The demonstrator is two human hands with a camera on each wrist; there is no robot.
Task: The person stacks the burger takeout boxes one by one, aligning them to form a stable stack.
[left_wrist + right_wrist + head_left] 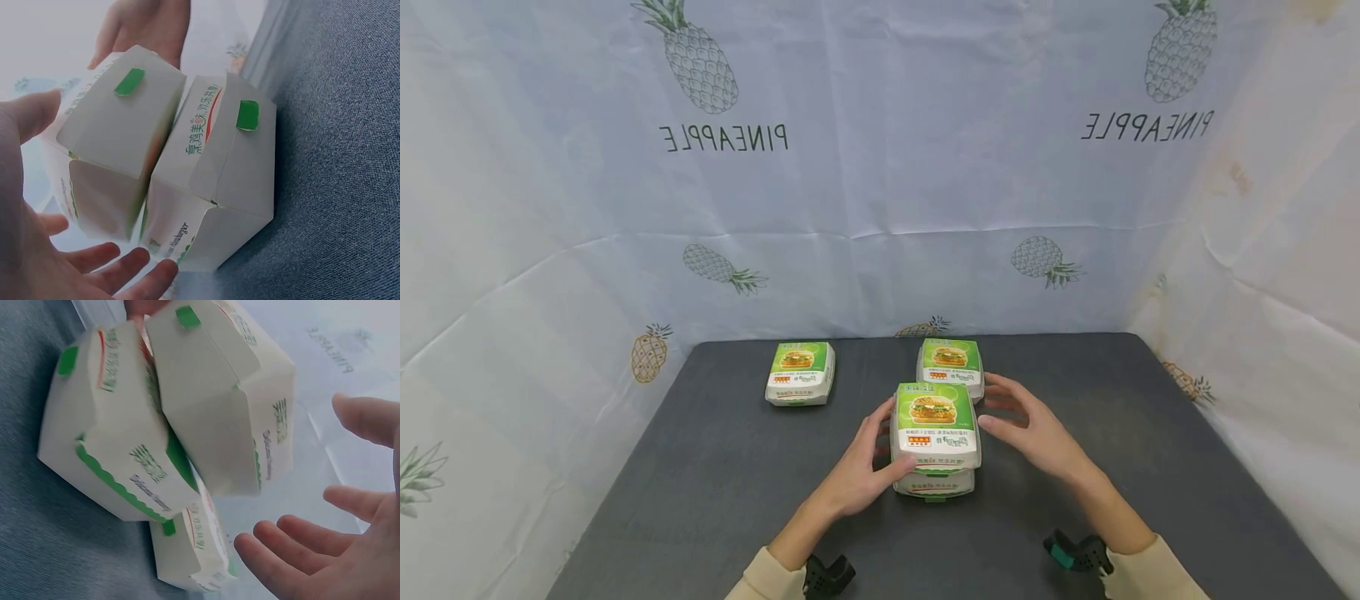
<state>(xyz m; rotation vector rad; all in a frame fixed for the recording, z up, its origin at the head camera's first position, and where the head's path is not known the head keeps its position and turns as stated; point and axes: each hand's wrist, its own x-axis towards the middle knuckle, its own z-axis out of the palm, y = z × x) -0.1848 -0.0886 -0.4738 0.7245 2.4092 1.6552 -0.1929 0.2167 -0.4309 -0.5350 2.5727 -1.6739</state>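
Observation:
Two white-and-green burger boxes are stacked near the middle of the table. The upper box (934, 425) has a burger picture on its lid; the lower box (934, 484) shows only its front below it. To the left of the stack is my left hand (859, 473), fingers spread and relaxed, its thumb overlapping the upper box's front corner in the head view. My right hand (1039, 432) hovers at the stack's right, fingers spread and apart from the boxes in the right wrist view. The left wrist view shows both boxes' green front tabs, with the upper box (119, 119) resting a little askew.
Just behind the stack stands another burger box (951, 357), partly covered by it. A fourth-style matching box (800, 375) sits at the back left of the dark table (715, 492). White cloth (880, 183) printed with pineapples hangs around the table's back and sides.

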